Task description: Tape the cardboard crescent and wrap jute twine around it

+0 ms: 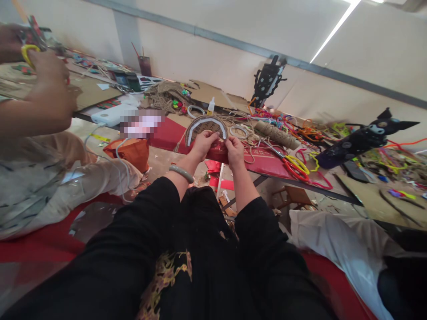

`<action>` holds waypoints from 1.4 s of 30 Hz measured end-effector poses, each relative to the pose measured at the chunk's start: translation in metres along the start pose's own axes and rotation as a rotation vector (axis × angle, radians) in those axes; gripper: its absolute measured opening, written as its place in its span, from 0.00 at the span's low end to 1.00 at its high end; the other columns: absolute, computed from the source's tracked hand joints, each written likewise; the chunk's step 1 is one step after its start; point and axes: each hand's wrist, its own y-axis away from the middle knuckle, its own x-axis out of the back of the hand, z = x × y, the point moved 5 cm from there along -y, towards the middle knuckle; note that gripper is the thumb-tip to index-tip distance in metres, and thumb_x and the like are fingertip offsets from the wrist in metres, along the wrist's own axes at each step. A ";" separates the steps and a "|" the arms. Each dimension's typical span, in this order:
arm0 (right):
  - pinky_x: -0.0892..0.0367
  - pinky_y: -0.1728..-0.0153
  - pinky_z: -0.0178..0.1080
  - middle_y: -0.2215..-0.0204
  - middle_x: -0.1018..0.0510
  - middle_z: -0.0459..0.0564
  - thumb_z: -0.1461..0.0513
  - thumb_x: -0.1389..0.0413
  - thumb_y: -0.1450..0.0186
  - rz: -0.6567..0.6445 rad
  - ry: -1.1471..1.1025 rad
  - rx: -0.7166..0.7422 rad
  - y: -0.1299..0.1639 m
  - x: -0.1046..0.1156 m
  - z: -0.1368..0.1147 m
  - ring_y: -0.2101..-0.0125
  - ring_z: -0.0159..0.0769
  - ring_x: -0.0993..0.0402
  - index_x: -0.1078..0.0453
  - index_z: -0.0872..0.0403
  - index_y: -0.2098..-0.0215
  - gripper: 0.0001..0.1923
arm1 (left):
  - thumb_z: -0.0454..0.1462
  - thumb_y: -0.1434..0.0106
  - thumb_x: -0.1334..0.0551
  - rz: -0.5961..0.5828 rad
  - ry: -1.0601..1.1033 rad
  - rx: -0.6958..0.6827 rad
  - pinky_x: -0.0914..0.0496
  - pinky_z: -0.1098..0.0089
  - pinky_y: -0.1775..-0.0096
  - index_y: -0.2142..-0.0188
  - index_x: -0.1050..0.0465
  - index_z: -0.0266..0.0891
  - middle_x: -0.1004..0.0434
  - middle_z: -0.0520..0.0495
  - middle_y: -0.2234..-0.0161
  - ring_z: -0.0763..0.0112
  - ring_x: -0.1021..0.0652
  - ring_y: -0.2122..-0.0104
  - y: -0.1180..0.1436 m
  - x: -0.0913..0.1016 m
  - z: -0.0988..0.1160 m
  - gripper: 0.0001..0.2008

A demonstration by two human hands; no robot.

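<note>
A half-round cardboard piece (199, 130), with a white strip (196, 126) curving inside its twine-covered rim, stands up over the table's front edge. My left hand (205, 144) pinches its lower edge near the middle, with fingers closed. At the lower right end of the arch, my right hand (235, 151) has thumb and fingers pressed together on the piece. The fingertips hide the exact spot each one grips. A loose twine end hangs from the arch's left side.
Right of my hands lie a twine spool (276, 134), orange-handled scissors (295, 170) and a black bottle (353, 144). A small glue bottle (211, 106) stands behind the arch. At left, a co-worker's hand (50, 66) holds yellow-handled scissors (28, 53). Another person's leg (336, 235) is at right.
</note>
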 end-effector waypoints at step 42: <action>0.35 0.59 0.43 0.75 0.27 0.46 0.56 0.47 0.39 0.026 0.595 0.047 0.009 -0.014 -0.015 0.69 0.39 0.31 0.32 0.51 0.71 0.08 | 0.31 0.47 0.36 -0.066 -0.210 -0.167 0.36 0.75 0.68 0.75 0.26 0.36 0.30 0.55 0.79 0.79 0.32 0.77 -0.009 0.015 0.004 0.02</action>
